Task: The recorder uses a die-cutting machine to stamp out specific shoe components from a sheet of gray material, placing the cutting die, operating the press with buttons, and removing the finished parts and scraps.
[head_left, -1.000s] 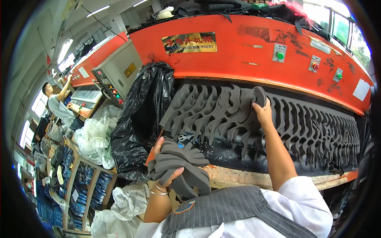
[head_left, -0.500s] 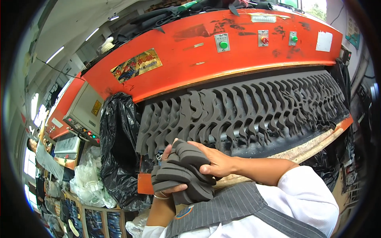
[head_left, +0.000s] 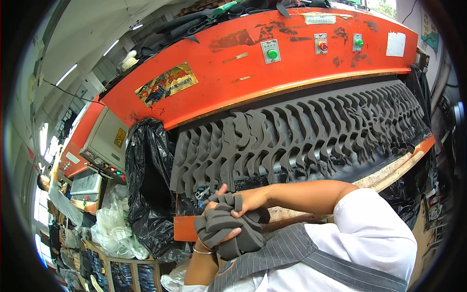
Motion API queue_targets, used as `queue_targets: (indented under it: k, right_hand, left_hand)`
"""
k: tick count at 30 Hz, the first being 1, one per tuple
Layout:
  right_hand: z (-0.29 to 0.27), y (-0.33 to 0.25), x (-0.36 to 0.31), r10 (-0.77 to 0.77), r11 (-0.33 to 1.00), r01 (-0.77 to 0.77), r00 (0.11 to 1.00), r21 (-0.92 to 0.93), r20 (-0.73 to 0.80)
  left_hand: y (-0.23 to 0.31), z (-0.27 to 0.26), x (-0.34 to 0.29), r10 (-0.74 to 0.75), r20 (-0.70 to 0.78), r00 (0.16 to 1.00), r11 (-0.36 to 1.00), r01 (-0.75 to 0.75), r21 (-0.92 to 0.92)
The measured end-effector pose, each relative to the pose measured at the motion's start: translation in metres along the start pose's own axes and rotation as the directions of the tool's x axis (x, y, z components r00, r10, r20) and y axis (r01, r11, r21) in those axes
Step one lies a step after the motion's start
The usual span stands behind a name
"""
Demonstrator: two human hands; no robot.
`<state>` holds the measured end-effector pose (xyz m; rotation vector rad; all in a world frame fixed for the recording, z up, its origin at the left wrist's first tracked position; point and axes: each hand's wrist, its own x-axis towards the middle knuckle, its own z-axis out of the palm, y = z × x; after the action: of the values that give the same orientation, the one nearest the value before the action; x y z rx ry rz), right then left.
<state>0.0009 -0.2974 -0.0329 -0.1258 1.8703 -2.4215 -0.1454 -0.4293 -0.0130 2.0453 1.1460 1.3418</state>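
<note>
A bundle of curved dark grey foam pieces (head_left: 216,223) is held in front of my apron. My left hand (head_left: 231,235) supports it from below and the left side, thumb lying across the near pieces, a bracelet at the wrist. From the right, my right hand (head_left: 252,198) is closed over the far upper end of the bundle. Some fingers of both hands are hidden behind the foam. Just beyond lies a foam sheet (head_left: 226,163) cut into rows of wavy strips, with gaps between them, on a dark press bed (head_left: 335,170).
An orange-red press (head_left: 219,82) with green and red buttons (head_left: 321,46) rises behind the bed. Black plastic bags (head_left: 148,180) hang at its left end. Clear plastic bags (head_left: 114,226) and racks of blue pieces (head_left: 146,277) stand at left. Another person (head_left: 65,202) works at a far-left machine.
Both hands have come slightly lower and nearer my body with the foam bundle. My right hand has shifted left and grips its upper end more tightly.
</note>
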Motion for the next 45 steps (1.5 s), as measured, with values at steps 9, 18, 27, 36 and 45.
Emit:
queue_targets:
  k: [9,18,27,36,45]
  right_hand:
    - [-0.057,-0.014,0.028,-0.104,0.965,0.106,0.994,-0.239,0.023]
    - [-0.205,-0.043,0.008,-0.165,0.349,-0.908,0.182,-0.230,-0.969]
    - [-0.253,-0.028,0.000,0.105,0.817,-0.576,0.162,-0.008,-0.981]
    - [-0.195,0.007,-0.059,-0.078,0.803,0.582,0.315,0.127,-0.946]
    - [-0.041,-0.016,-0.193,-0.539,0.809,0.509,0.444,-0.294,-0.716]
  left_hand:
    - [0.050,-0.007,-0.010,-0.236,-0.297,0.925,0.965,0.258,0.039]
    - [0.008,-0.079,-0.065,-0.045,-0.308,0.950,0.436,0.296,0.850]
    - [-0.103,-0.038,-0.049,-0.425,-0.294,0.856,0.450,0.482,0.752]
    - [-0.113,-0.044,-0.033,-0.700,-0.290,0.652,0.375,0.681,0.629]
    - [-0.119,-0.051,-0.035,-0.790,-0.199,0.580,0.359,0.702,0.615]
